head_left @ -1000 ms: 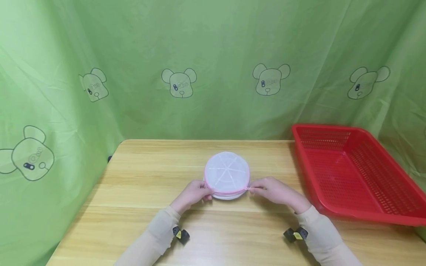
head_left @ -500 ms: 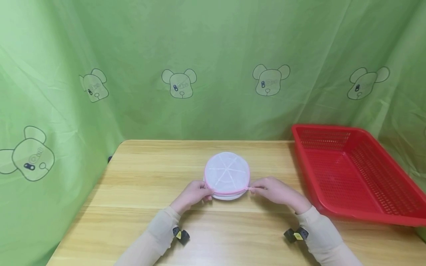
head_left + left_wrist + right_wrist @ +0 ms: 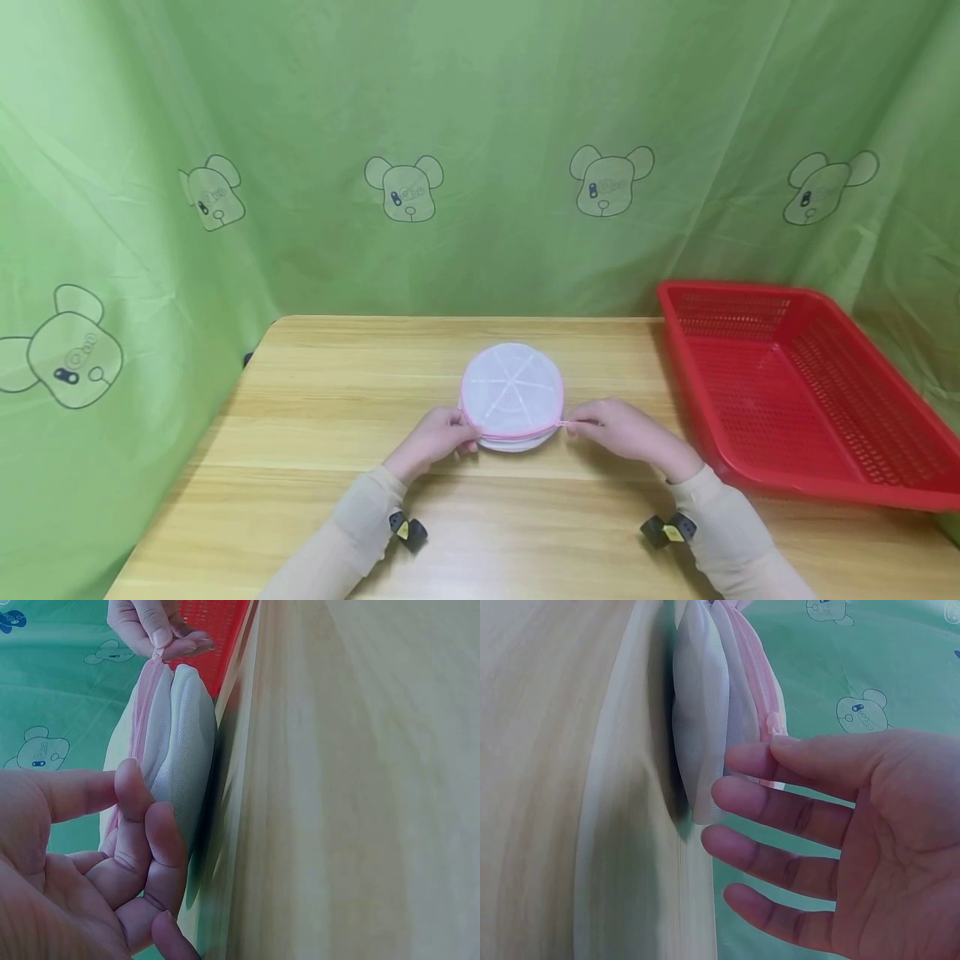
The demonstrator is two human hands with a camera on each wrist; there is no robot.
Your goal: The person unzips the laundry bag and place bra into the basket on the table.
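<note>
Left hand (image 3: 435,437) pinches pink zipper edge (image 3: 141,712) of white pouch (image 3: 512,387) | right hand (image 3: 618,429), opposite, pinches zipper pull (image 3: 774,723) | pouch seems light, soft; steady by that edge

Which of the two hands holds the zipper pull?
The right hand, nearer the basket: it pinches the pull, while the left hand holds the pouch by its edge.
</note>
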